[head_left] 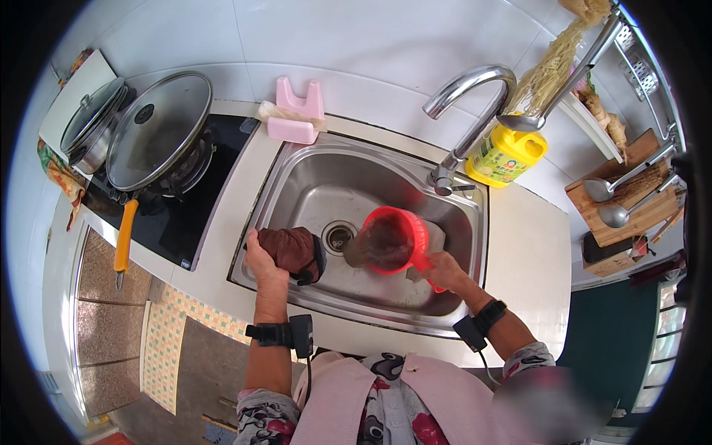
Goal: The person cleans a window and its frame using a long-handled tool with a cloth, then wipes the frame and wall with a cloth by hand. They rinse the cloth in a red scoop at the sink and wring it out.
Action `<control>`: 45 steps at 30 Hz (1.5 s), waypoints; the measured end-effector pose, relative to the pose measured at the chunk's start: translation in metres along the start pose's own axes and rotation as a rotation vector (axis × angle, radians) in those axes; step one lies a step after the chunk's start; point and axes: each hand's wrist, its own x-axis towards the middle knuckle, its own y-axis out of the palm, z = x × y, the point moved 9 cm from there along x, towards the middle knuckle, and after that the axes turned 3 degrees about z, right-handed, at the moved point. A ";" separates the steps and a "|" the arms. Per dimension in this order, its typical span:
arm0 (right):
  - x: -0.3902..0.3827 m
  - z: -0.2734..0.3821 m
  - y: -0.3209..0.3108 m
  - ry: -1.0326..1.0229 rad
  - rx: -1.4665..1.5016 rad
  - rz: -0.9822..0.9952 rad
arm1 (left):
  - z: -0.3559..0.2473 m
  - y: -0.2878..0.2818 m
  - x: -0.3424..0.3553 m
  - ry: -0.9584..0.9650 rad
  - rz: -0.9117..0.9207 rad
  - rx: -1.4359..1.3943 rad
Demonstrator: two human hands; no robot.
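My left hand [265, 261] is closed on a crumpled brown cloth item [289, 246] with dark trim, held over the near left rim of the steel sink [311, 167]. Its exact kind I cannot make out. With my right hand [449, 273] I grip the handle of a red plastic water dipper [421, 231] inside the basin. The dipper is tilted to the left, and murky brownish water [362, 251] runs from it beside the round drain [340, 236].
A chrome faucet [475, 137] arches behind the sink, next to a yellow jug [507, 154]. Pink plastic holder [293, 130] at the back left. On the left, a lidded pan [159, 133] with an orange handle [124, 236] stands on the black stove [174, 237]. Ladles [614, 215] hang at right.
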 end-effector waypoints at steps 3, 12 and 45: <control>-0.006 -0.001 -0.010 0.077 -0.041 -0.010 | -0.002 -0.001 0.001 0.021 0.008 0.017; -0.015 0.021 -0.027 -0.075 -0.426 -0.187 | 0.001 -0.001 0.006 -0.010 0.029 0.022; -0.092 0.042 -0.066 -0.323 0.146 -0.447 | -0.009 0.008 -0.021 -0.012 0.163 0.018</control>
